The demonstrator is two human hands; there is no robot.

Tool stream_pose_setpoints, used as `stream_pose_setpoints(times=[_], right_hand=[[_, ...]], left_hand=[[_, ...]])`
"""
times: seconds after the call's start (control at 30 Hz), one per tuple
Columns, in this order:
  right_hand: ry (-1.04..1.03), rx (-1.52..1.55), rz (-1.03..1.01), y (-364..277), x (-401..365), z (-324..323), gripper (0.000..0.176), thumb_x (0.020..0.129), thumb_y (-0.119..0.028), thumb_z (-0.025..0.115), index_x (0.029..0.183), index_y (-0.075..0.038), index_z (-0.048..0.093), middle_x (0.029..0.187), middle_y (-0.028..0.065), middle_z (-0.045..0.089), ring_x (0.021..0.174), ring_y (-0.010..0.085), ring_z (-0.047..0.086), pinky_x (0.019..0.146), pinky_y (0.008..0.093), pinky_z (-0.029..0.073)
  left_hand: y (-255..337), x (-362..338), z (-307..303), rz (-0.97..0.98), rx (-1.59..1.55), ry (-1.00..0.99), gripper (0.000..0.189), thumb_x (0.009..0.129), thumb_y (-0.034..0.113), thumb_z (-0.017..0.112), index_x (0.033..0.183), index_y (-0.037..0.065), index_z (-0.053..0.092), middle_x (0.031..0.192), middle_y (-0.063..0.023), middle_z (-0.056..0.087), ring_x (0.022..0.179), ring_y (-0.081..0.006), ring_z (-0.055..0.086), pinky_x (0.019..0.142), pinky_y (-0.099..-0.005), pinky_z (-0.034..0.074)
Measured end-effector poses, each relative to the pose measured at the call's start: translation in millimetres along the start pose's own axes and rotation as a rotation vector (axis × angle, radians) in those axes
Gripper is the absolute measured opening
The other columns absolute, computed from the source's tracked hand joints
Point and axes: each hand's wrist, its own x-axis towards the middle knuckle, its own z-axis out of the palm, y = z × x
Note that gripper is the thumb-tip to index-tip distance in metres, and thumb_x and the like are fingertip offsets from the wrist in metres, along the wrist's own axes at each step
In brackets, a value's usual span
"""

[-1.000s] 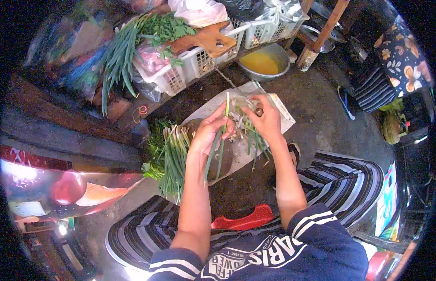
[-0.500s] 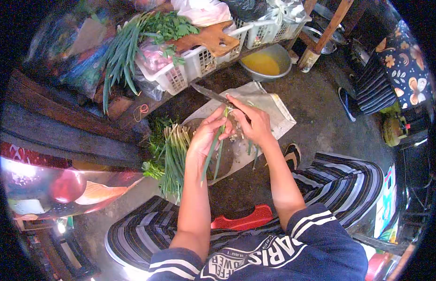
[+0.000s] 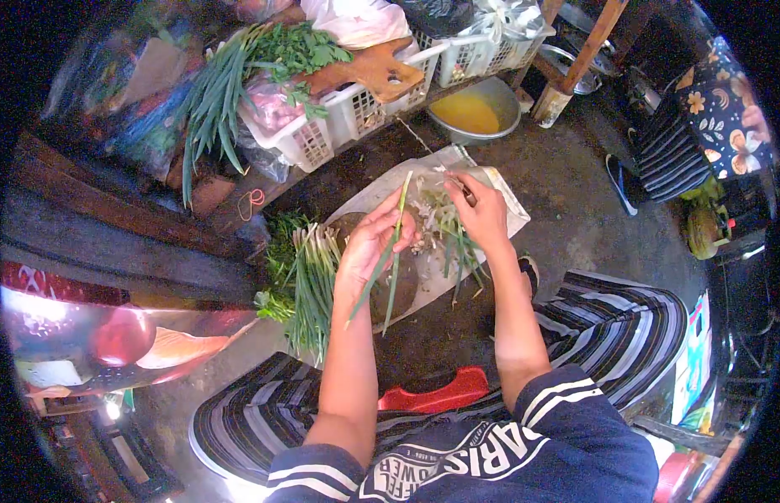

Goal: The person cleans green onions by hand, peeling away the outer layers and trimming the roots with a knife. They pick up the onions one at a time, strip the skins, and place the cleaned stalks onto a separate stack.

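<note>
My left hand is closed round a green onion, its pale end up and its leaves hanging down. To the right, my right hand is closed on a knife, whose dark handle shows between the fingers; the blade points up and left, thin and hard to see. Under the hands lies a pale sack with white peelings and trimmings. Loose green leaves lie below my right hand. A bundle of green onions rests left of my left hand, beside leafy herbs.
White baskets hold vegetables and bags, with a wooden board on top. A metal basin with yellow liquid stands behind the sack. At the right is another person's patterned clothing. A red handle-like object is near my lap.
My right hand with the knife has moved right, away from my left hand. The green onion's pale end now stands free above my left fingers. The loose leaves show more fully.
</note>
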Motion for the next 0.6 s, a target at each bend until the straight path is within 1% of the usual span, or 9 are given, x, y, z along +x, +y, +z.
stream_pose_setpoints(times=[0.03,0.07,0.13,0.23,0.33,0.47,0.53,0.57,0.6], right_hand=[[0.094,0.009,-0.081,3,-1,6,0.029,0.086,-0.029,0.059,0.112,-0.017,0.064,0.058,0.008,0.049,0.051,0.0177,0.047,0.053,0.0303,0.04],[0.094,0.009,-0.08,6,-3,9,0.029,0.086,-0.029,0.059,0.112,-0.017,0.064,0.058,0.008,0.049,0.051,0.0177,0.047,0.053,0.0303,0.04],[0.011,0.057,-0.005,-18,-10,5,0.039,0.084,-0.037,0.059,0.116,-0.015,0.06,0.072,0.0164,0.064,0.067,0.0315,0.064,0.059,0.0392,0.048],[0.027,0.164,-0.144,-36,-18,8,0.044,0.086,-0.036,0.057,0.126,-0.018,0.052,0.075,0.0161,0.064,0.067,0.0319,0.064,0.059,0.0391,0.048],[-0.08,0.284,-0.108,-43,-23,13,0.049,0.088,-0.035,0.055,0.134,-0.021,0.044,0.079,0.016,0.065,0.066,0.0329,0.064,0.058,0.0392,0.048],[-0.052,0.194,-0.135,-41,-19,18,0.044,0.09,-0.034,0.051,0.132,-0.022,0.047,0.076,0.0146,0.064,0.06,0.0318,0.062,0.055,0.0384,0.046],[0.146,0.162,-0.298,-25,-11,26,0.037,0.092,-0.033,0.048,0.128,-0.021,0.052,0.074,0.0133,0.064,0.057,0.0314,0.06,0.053,0.0387,0.044],[0.145,0.162,-0.294,-18,-12,23,0.037,0.092,-0.033,0.048,0.128,-0.021,0.052,0.074,0.0133,0.064,0.057,0.0314,0.06,0.053,0.0387,0.044],[0.053,0.165,-0.117,-16,-12,15,0.035,0.093,-0.032,0.047,0.126,-0.02,0.054,0.078,0.014,0.065,0.06,0.031,0.061,0.056,0.0378,0.046]], left_hand=[[-1,1,1,0.018,-0.031,0.001,0.056,0.091,0.012,0.046,0.143,0.006,0.026,0.068,-0.0045,0.049,0.049,-0.0117,0.04,0.083,-0.0328,0.047],[-2,1,1,0.037,-0.063,0.001,0.056,0.092,0.012,0.045,0.143,0.006,0.024,0.07,-0.0052,0.05,0.05,-0.012,0.041,0.083,-0.0331,0.047],[-2,1,4,0.051,-0.095,-0.005,0.055,0.092,0.011,0.044,0.143,0.005,0.024,0.07,-0.0059,0.05,0.05,-0.0125,0.041,0.083,-0.0331,0.047],[-3,1,7,0.081,-0.168,0.003,0.052,0.093,0.01,0.043,0.142,0.004,0.026,0.071,-0.0073,0.05,0.05,-0.0134,0.042,0.082,-0.033,0.047],[-5,1,5,0.107,-0.269,0.004,0.05,0.092,0.009,0.044,0.139,0.003,0.029,0.07,-0.0076,0.049,0.05,-0.0139,0.042,0.081,-0.0333,0.047],[-8,0,-1,0.117,-0.414,-0.091,0.05,0.091,0.008,0.045,0.138,0.002,0.032,0.067,-0.0056,0.046,0.049,-0.0132,0.041,0.083,-0.0342,0.045],[-6,0,4,0.117,-0.398,-0.121,0.05,0.09,0.008,0.045,0.138,0.002,0.032,0.067,-0.0047,0.045,0.049,-0.0127,0.041,0.084,-0.0345,0.044],[-6,-1,7,0.114,-0.383,-0.149,0.05,0.09,0.009,0.046,0.138,0.002,0.033,0.066,-0.0037,0.044,0.049,-0.0122,0.041,0.084,-0.0347,0.043],[-6,-2,9,0.112,-0.384,-0.147,0.05,0.09,0.009,0.046,0.138,0.002,0.033,0.066,-0.0037,0.044,0.049,-0.0122,0.041,0.084,-0.0347,0.043]])
